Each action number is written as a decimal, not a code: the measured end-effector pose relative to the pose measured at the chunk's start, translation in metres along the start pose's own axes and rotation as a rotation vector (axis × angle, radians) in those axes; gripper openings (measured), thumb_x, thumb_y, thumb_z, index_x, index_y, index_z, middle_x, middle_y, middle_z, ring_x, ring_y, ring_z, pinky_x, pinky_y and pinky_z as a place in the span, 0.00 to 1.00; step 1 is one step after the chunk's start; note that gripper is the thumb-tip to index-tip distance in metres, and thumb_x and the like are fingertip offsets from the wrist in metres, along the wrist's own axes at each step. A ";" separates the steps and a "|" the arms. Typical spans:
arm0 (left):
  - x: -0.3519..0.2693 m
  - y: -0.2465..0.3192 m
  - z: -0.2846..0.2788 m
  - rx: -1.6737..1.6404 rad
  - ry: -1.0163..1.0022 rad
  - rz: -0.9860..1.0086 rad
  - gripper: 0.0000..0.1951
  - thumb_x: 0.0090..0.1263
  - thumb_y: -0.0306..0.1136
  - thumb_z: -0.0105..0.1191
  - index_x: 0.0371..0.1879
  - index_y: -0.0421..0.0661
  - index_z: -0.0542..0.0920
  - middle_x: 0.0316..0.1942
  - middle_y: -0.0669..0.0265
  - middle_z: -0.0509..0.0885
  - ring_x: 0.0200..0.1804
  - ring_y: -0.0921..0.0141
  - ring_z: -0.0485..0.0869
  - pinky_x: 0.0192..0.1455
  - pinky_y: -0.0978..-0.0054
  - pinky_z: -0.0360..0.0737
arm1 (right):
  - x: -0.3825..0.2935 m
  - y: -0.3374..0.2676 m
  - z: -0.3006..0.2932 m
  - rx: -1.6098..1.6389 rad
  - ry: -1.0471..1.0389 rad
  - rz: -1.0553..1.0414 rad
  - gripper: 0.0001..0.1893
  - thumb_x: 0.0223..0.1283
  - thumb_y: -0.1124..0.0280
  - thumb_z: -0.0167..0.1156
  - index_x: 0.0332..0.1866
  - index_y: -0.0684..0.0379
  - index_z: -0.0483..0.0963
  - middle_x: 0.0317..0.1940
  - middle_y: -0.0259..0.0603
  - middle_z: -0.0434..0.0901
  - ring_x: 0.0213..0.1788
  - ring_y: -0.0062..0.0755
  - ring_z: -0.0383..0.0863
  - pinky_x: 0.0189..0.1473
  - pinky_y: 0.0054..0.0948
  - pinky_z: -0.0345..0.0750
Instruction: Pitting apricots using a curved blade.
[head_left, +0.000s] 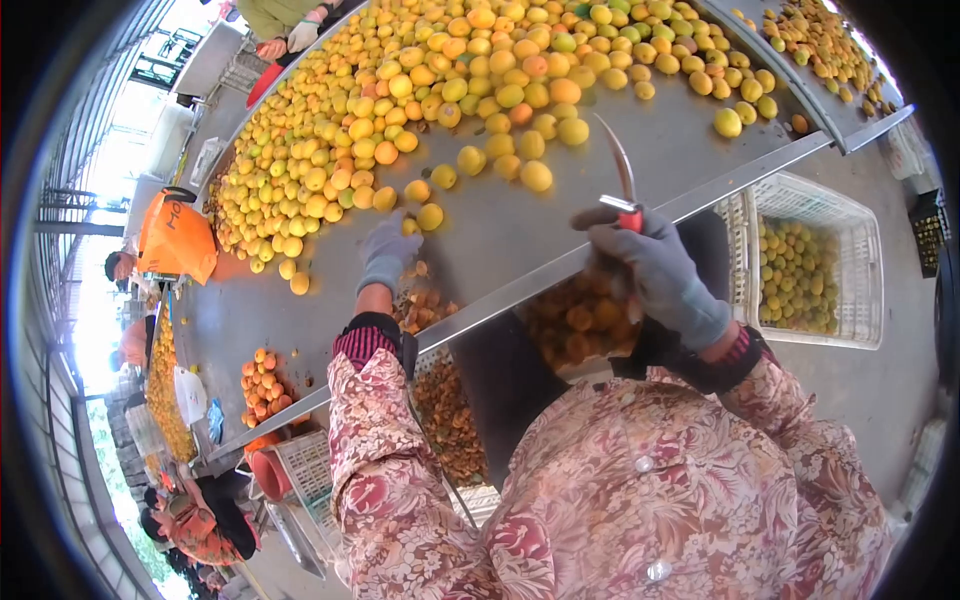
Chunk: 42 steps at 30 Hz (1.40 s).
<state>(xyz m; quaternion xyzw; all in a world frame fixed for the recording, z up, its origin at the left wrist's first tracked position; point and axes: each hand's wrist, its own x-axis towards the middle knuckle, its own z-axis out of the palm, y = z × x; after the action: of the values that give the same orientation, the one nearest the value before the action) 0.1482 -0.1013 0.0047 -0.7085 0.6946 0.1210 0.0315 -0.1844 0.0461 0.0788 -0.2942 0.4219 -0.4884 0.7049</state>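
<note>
My right hand, in a grey glove, is closed around the red handle of a knife with a curved blade, whose tip points up and away over the metal table. Gloved as well, my left hand reaches over the table with its fingers at a small yellow apricot; whether they grip it I cannot tell. Another apricot lies just beside it. A large heap of yellow and orange apricots covers the far part of the table. Below my right hand, blurred orange fruit fills a container.
A white plastic crate of apricots stands on the floor at right. Pitted pieces lie beneath the table's metal edge. Orange fruit is piled at left, near an orange bag. Co-workers are at the far edge and left.
</note>
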 end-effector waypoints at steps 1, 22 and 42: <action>-0.002 0.013 -0.007 -0.105 -0.084 -0.025 0.28 0.54 0.41 0.60 0.56 0.49 0.72 0.43 0.54 0.80 0.46 0.63 0.80 0.46 0.70 0.76 | 0.000 -0.004 0.004 -0.003 0.010 -0.015 0.10 0.63 0.71 0.53 0.45 0.63 0.75 0.20 0.36 0.77 0.10 0.16 0.69 0.10 0.13 0.61; -0.170 0.195 -0.013 -1.473 -0.102 0.516 0.20 0.61 0.33 0.58 0.49 0.35 0.74 0.33 0.68 0.79 0.30 0.80 0.76 0.32 0.86 0.71 | 0.005 -0.032 -0.009 -0.215 -0.065 -1.330 0.13 0.68 0.77 0.41 0.55 0.58 0.67 0.56 0.51 0.69 0.21 0.13 0.61 0.25 0.16 0.66; -0.161 0.182 0.011 -1.260 0.165 0.569 0.19 0.61 0.28 0.59 0.50 0.37 0.72 0.39 0.62 0.80 0.39 0.73 0.79 0.44 0.78 0.77 | 0.003 -0.043 -0.042 0.654 -0.076 -0.484 0.15 0.67 0.67 0.44 0.53 0.64 0.68 0.20 0.23 0.58 0.15 0.15 0.57 0.18 0.14 0.59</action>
<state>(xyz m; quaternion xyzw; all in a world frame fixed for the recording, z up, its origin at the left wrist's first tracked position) -0.0343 0.0519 0.0515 -0.3890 0.6506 0.4506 -0.4715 -0.2400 0.0285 0.0938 -0.1632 0.1365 -0.7375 0.6409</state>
